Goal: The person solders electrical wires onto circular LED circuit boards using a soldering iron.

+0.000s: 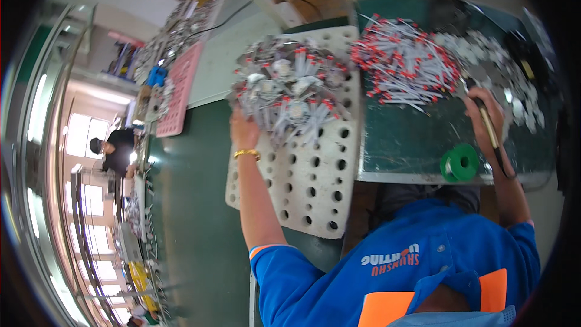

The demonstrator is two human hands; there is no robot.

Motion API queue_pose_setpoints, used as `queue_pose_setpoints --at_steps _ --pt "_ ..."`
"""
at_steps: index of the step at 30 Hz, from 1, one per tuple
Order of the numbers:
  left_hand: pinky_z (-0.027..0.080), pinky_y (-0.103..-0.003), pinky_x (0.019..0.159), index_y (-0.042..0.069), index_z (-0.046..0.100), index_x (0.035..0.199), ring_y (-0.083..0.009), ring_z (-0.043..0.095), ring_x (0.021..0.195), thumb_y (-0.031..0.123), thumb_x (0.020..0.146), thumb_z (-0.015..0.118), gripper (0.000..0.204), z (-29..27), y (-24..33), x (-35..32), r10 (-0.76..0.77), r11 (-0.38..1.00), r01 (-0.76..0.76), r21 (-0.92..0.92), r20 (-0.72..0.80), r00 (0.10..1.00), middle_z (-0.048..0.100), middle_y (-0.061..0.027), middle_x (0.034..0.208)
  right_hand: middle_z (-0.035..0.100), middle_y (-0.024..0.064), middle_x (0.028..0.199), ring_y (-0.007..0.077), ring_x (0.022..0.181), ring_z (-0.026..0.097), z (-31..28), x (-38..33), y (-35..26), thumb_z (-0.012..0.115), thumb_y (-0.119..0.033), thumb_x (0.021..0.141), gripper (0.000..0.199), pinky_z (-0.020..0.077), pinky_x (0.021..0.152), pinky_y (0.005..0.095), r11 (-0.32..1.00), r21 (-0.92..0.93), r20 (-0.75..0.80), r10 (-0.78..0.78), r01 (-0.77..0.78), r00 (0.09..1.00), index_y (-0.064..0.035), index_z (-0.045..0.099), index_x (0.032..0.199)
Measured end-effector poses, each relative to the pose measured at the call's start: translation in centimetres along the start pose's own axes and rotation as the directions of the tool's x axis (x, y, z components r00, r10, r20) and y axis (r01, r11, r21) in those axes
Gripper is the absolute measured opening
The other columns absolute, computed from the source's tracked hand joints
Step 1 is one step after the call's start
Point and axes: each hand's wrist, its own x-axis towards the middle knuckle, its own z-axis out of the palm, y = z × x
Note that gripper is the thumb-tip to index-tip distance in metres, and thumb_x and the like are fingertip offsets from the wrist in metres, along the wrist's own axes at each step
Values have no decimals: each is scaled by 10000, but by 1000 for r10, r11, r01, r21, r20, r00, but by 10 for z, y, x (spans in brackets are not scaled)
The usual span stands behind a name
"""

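Note:
My left hand (245,132) reaches to the left edge of a heap of small lamp-like parts (296,111) with white wires and red tips. Its fingers are partly lost against the heap, so their grip is unclear. The heap lies on the far half of a white board with rows of holes (281,197). On the right, my right hand (486,114) is closed around a soldering iron (488,126), its tip pointing away from me near loose pale metal pieces (525,100). Left of the iron's tip lies a pile of red-tipped white wires (402,63).
A green spool of solder wire (461,162) stands near the front edge of the green worktop (399,139). A dark stand (448,15) sits at the back. A pink perforated tray (180,91) lies far left, and another person (116,148) works beyond.

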Motion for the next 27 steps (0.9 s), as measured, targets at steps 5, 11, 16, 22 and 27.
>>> queue_pose_setpoints --at_steps 5,11,16,22,27 --pt "382 -377 947 14 475 1227 -325 489 1115 127 825 558 426 -25 2 -24 64 993 -77 -89 -137 988 505 -197 1203 581 60 787 119 669 568 -7 0 -7 548 -76 861 195 465 590 247 978 209 111 -29 6 993 -28 550 1050" --pt "434 -343 877 1 522 1190 -227 572 1007 124 824 584 391 -28 94 -100 165 801 -211 -560 -132 977 596 -135 1113 590 69 766 180 675 595 -28 -17 -5 665 -128 779 202 465 637 289 978 127 239 -193 166 952 -45 567 935" --pt "426 -318 899 10 495 1225 -183 563 1002 70 741 685 524 -9 195 -192 484 634 -151 -759 237 842 598 -104 1092 560 62 703 228 607 541 -31 -37 -10 701 -87 702 217 422 563 338 943 62 272 -330 326 904 -75 561 868" --pt "398 -336 946 -8 276 1349 -254 504 1101 132 622 802 908 44 264 -254 676 515 -7 -857 401 618 483 -174 1222 497 53 627 230 569 504 -18 -41 -10 645 -41 729 181 382 496 345 941 157 138 -321 299 937 -92 555 878" --pt "463 -311 788 -11 469 1137 -205 574 928 48 684 741 532 77 275 -262 660 521 14 -853 413 627 584 -115 1009 525 43 686 228 596 527 -20 -34 -13 648 -15 706 216 409 518 332 929 245 50 -298 278 953 -88 517 861"
